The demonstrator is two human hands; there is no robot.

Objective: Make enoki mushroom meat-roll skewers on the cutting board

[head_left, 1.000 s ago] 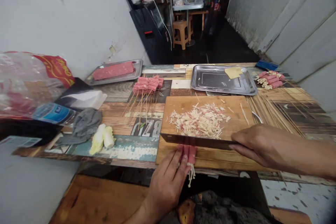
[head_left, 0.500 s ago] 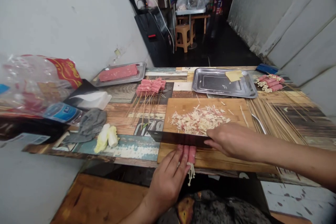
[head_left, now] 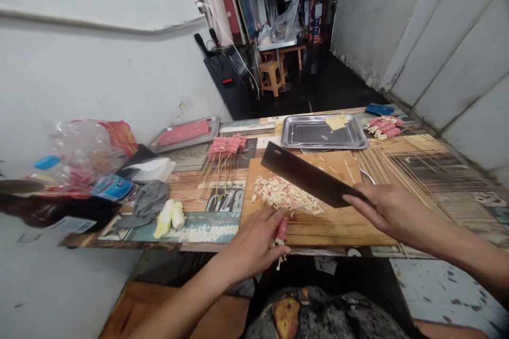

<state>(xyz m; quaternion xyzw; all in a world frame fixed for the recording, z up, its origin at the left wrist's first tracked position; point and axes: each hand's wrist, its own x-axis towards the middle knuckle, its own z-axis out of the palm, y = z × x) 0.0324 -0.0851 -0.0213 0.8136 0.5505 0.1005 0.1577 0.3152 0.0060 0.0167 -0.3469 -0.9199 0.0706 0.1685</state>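
My left hand [head_left: 251,241] grips a pink meat roll with mushroom stems [head_left: 280,233] at the near edge of the wooden cutting board [head_left: 338,222]. In my right hand [head_left: 387,206] is a dark cleaver [head_left: 304,175], lifted above the board with its blade angled up and to the left. A pile of cut trimmings [head_left: 284,194] lies on the board under the blade.
A bunch of skewered meat rolls [head_left: 226,145] lies left of the board. Behind are a metal tray [head_left: 324,132] with a yellow slice, a tray with pink meat [head_left: 185,132], more rolls [head_left: 384,127] and loose bamboo skewers [head_left: 392,169]. Cabbage pieces [head_left: 169,217], a grey cloth and bags lie left.
The cleaver has risen from its flat cut across the rolls and now tilts up over the board. My left hand has closed around the roll. The head has lifted.
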